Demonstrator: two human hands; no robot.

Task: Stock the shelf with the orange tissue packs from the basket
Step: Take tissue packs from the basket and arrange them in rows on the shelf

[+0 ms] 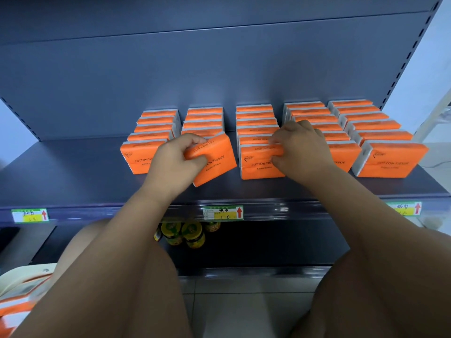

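Now | shelf (73, 167) (tiled floor (244, 308)) | left hand (174, 162) grips tilted pack (217, 162) | right hand (302, 147) grips neighbour (258, 164)

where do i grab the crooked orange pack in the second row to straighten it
Take the crooked pack by its top edge, from the front and above, thumb on the printed face, fingers behind. It stands tilted with neighbouring packs close on both sides, so only top and front are free. The left hand grips it there.

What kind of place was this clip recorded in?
Most likely a small shop: a metal display shelf, price labels on its front rail, and rows of identical orange tissue packs.
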